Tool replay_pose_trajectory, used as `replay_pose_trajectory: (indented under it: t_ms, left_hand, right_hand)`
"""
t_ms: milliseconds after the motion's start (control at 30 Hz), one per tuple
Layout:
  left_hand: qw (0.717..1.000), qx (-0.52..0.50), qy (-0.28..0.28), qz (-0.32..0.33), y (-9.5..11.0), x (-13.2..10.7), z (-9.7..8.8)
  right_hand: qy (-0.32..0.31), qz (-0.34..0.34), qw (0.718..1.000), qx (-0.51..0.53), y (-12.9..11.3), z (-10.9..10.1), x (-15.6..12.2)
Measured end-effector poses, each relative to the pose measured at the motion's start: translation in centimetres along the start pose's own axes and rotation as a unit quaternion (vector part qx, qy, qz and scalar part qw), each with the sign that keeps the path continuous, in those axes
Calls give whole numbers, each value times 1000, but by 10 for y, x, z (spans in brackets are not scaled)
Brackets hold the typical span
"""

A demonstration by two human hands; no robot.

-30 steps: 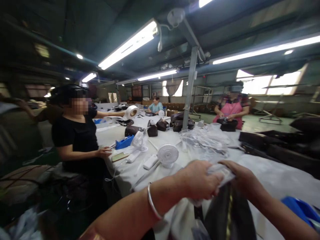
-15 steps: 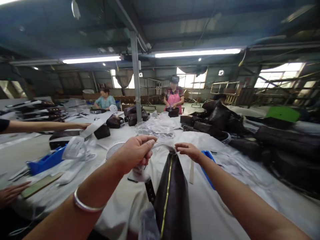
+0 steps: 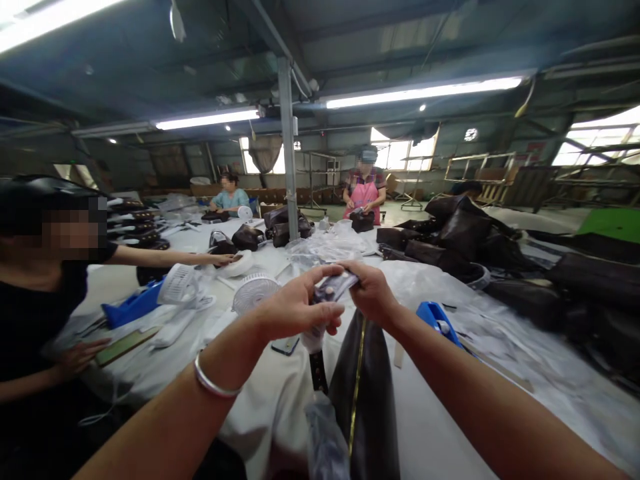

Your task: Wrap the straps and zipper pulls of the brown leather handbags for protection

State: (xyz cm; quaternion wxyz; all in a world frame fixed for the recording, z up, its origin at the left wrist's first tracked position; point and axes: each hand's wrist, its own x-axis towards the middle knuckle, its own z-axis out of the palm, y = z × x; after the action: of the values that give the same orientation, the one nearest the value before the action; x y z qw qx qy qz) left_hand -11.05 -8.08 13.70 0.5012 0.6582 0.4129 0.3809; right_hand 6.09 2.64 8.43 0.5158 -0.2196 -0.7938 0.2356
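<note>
While a white-covered worktop (image 3: 425, 427) stretches from near to far, a worker in black (image 3: 30, 300) reaches over it from the left. At the near side rests a dark bag (image 3: 377, 400) with a gold zipper (image 3: 357, 393). Above its far end, the right hand (image 3: 373, 290) has its fingers pinched on a clear-wrapped piece (image 3: 339, 287); the left hand (image 3: 297, 303) curls its fingers around the left end, their grip impossible to tell. Just left of the bag shows a studded strap (image 3: 317, 371).

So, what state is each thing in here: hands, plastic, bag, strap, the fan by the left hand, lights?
Clear plastic: crumpled, between both hands.
Left hand: thumb and fingers apart; grip unclear.
Right hand: closed on the plastic.
Dark bag: zip upward; fully closed or not, unclear.
Strap: partly wrapped.
White fan: upright; spinning or not, unclear.
Ceiling lights: lit.
</note>
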Motion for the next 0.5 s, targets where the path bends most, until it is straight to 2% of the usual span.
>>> replay_pose_trajectory:
  t_ms: [67, 133, 233, 400, 500]
  left_hand:
    - [1000, 3, -23, -18, -12, -11, -18]
    - [997, 11, -21, -67, -28, -25, -38]
    - [993, 10, 7, -115, -54, -51, -62]
    - [986, 2, 51, -156, -84, -105, -80]
    - [983, -2, 71, -171, -93, -135, -86]
  right_hand:
    - [64, 82, 994, 43, 8, -6, 4]
    - [110, 147, 980, 75, 20, -14, 7]
    - [161, 191, 963, 99, 34, -26, 13]
    - [260, 242, 927, 123, 45, -45, 21]
    - [284, 259, 917, 111, 44, -50, 20]
